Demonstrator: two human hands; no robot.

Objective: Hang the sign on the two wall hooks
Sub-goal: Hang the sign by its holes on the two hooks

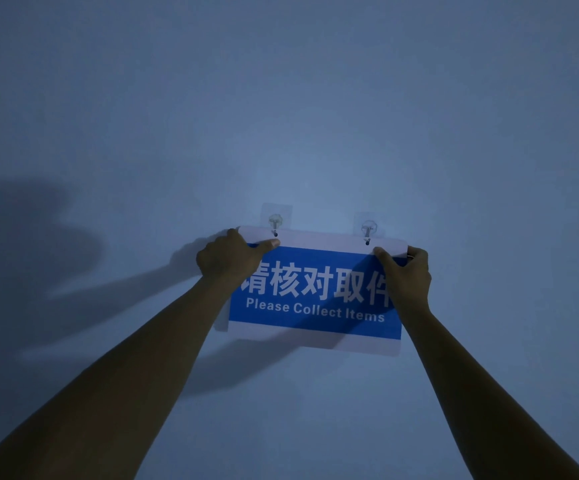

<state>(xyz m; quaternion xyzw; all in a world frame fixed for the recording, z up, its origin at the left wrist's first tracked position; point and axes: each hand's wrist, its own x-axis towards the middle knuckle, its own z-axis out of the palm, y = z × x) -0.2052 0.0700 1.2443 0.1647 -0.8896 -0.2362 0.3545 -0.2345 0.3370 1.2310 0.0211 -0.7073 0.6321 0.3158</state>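
Note:
A blue and white sign [315, 327] reading "Please Collect Items" lies flat against the wall, tilted slightly down to the right. Two clear adhesive hooks, the left hook [276, 221] and the right hook [368, 229], sit at its top edge. Each hook's tip shows through a small hole in the sign's white top strip. My left hand [229, 258] grips the sign's upper left corner, thumb on the front. At the upper right corner my right hand [407, 275] holds the sign the same way.
A plain pale wall [315, 116] fills the view in dim bluish light. Shadows of my arms fall on the wall [73, 271] to the left of the sign.

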